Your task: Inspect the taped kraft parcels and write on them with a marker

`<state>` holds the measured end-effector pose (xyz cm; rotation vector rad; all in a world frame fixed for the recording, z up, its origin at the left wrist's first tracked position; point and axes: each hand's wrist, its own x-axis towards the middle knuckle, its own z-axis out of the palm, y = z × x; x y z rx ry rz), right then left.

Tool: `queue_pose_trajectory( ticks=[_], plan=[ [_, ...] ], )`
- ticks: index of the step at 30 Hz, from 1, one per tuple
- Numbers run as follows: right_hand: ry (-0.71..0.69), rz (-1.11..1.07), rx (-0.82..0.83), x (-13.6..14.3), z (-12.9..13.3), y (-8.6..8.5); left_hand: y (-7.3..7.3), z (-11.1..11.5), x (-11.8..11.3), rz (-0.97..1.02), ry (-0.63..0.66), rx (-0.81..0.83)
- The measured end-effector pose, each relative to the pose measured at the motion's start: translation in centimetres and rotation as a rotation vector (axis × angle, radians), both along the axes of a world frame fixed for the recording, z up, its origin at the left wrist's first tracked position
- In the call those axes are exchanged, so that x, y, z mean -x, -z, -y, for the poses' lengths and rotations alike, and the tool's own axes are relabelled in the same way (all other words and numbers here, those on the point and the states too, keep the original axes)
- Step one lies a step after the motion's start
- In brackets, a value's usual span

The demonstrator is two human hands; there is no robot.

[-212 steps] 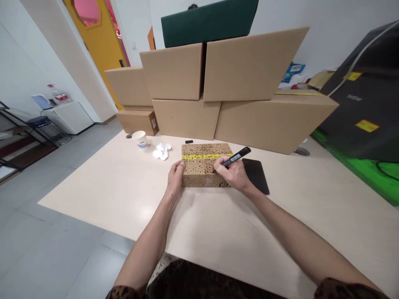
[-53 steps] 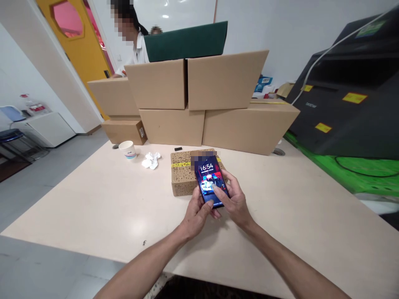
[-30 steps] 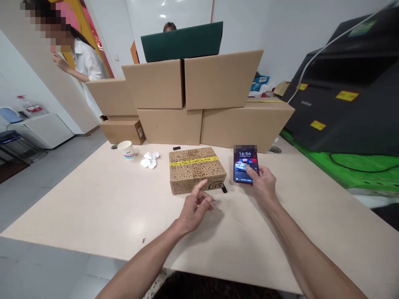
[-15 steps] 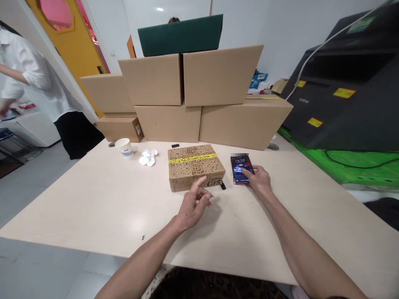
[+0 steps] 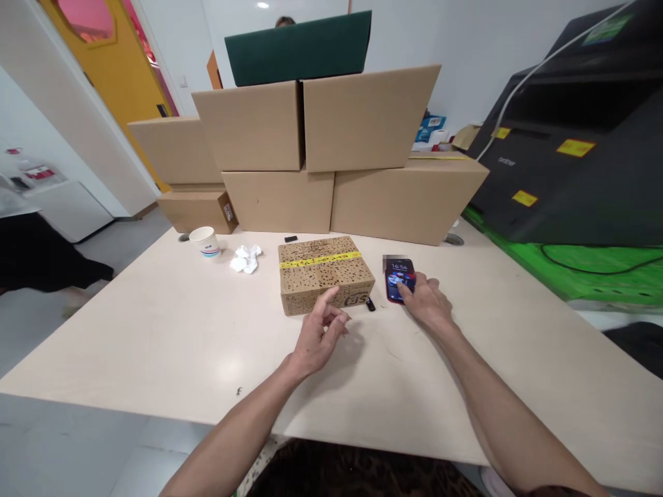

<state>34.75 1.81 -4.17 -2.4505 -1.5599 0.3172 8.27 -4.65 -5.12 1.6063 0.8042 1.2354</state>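
Right hand (image 5: pixel 427 300): thumb over the screen, other fingers closed at the right edge of 1 phone (image 5: pixel 400 284).
Left hand (image 5: pixel 318 338): fingers loosely parted, gripping nothing, index extended by the front of 1 speckled box (image 5: pixel 324 276); contact cannot be told.
Phone, handling: probably light, stiff, smooth, glass-fronted and fragile; best held by its 2 long edges.
Phone, looks: dark, reddish rim, lit screen reading 16:54; right of the box, at the table (image 5: pixel 181 338), whether flat on it unclear.
Box, handling: likely stiff cardboard, weight unknown; best held by 2 opposite sides.
Box, looks: brown, black-flecked, 1 yellow tape band (image 5: pixel 321 261).
Beyond: 1 crumpled tissue (image 5: pixel 246 259), 1 paper cup (image 5: pixel 205 243).
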Motion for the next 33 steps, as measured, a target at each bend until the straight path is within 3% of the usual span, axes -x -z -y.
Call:
queue_pose_trajectory(
  ticks=[5, 8, 10, 12, 18, 22, 24, 27, 30, 33],
  plan=[
    [-0.058, 0.003, -0.159, -0.1, 0.2, 0.0, -0.2, 0.1, 0.0, 0.001, -0.023, -0.001],
    [-0.307, -0.160, -0.230, 0.2, 0.6, 0.0, -0.4, 0.1, 0.2, -0.005, -0.046, -0.001],
    [-0.514, -0.296, -0.154, 0.7, 0.9, 0.1, -0.6, 0.1, 0.3, -0.009, -0.060, -0.012],
    [-0.593, -0.318, -0.103, 1.6, 1.3, 0.3, -0.8, 0.1, 0.4, -0.010, -0.069, -0.023],
    [-0.400, -0.073, -0.082, 3.9, 1.2, 0.3, -1.0, 0.1, 0.7, -0.033, -0.101, -0.101],
    [-0.264, -0.010, -0.117, 3.4, 0.4, 0.2, -1.1, 0.2, 0.9, -0.004, -0.195, -0.288],
    [-0.219, -0.111, -0.215, 2.9, 0.1, 0.4, -1.5, 0.1, 1.2, 0.017, -0.313, -0.439],
    [-0.237, -0.483, -0.409, 2.6, -0.2, 0.9, -2.3, -0.4, 2.3, 0.017, -0.612, -0.556],
    [-0.295, -0.829, -0.462, 3.5, -0.3, 1.2, -2.9, -1.6, 3.6, 0.024, -0.852, -0.326],
    [-0.361, -1.095, -0.408, 5.0, -0.2, 1.2, -2.9, -3.1, 4.5, 0.143, -0.766, 0.125]
  ],
)
